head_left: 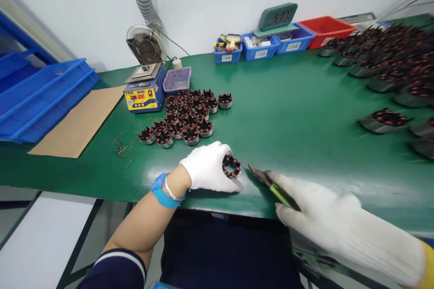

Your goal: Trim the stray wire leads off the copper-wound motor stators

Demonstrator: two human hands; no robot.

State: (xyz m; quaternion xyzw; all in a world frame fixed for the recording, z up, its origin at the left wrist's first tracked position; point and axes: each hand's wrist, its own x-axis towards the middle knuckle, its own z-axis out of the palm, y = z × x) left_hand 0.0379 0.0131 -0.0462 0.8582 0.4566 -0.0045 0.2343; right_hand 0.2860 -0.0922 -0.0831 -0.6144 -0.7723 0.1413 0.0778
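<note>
My left hand (212, 168), in a white glove, grips a ring-shaped motor stator (232, 167) with copper windings near the front of the green table. In my right hand (312, 203), also gloved in white, is a pair of cutting pliers (267, 183) with green handles. The pliers' tips point at the stator, slightly apart from it, and a thin wire end shows between them. Beyond my left hand stands a cluster of similar stators (190, 119). My fingers hide part of the held stator.
Loose wire clippings (122, 146) lie left of the cluster. A solder pot unit (144, 95) stands behind, beside a purple tray (177, 80). Blue bins (227, 57) and a red bin (325, 29) line the wall. Many stators (386, 119) fill the right side. Blue crates (50, 99) lean at left.
</note>
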